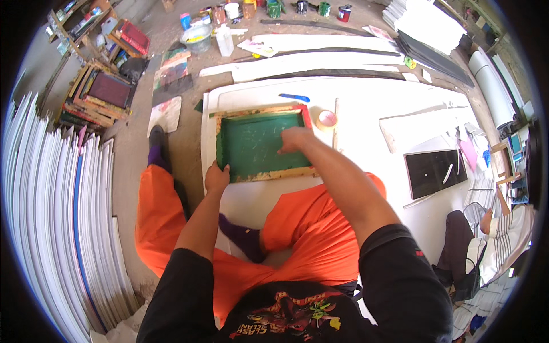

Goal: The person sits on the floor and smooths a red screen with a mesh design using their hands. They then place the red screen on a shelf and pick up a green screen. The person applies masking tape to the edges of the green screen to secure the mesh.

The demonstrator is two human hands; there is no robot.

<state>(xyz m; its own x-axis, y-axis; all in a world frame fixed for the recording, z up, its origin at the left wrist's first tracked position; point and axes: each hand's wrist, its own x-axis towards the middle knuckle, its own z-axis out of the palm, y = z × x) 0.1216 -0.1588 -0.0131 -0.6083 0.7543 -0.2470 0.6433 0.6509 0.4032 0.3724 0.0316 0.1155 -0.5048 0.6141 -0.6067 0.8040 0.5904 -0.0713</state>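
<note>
The head view looked down on a person seated on the floor in orange trousers [171, 228], legs folded, one purple sock [243, 237] showing between the knees. Just beyond the knees lay a wooden printing frame [263, 172] with a green mesh [251, 143], flat on a white sheet [366, 108] spread over the floor. The left hand [217, 178] gripped the frame's near left corner, fingers curled over the wood and thumb on top, pinning it down. The right hand [295, 139] rested palm-down on the mesh near the frame's right side, fingers bent and close together; whether it held a small cloth or tool underneath could not be told.

It looked like the pressing or wiping stage of a print, with the frame held steady while the mesh was worked. The next move would seem to call for an even stroke across the mesh without letting the frame slide on the sheet.

Just past the frame sat a roll of tape [326, 119] and a blue tool [294, 98]. Farther off stood paint pots [274, 8] and a metal bucket [197, 39]. To the left leaned a row of white boards [51, 217], and at the right another person [486, 240] sat beside a black panel [434, 171].
</note>
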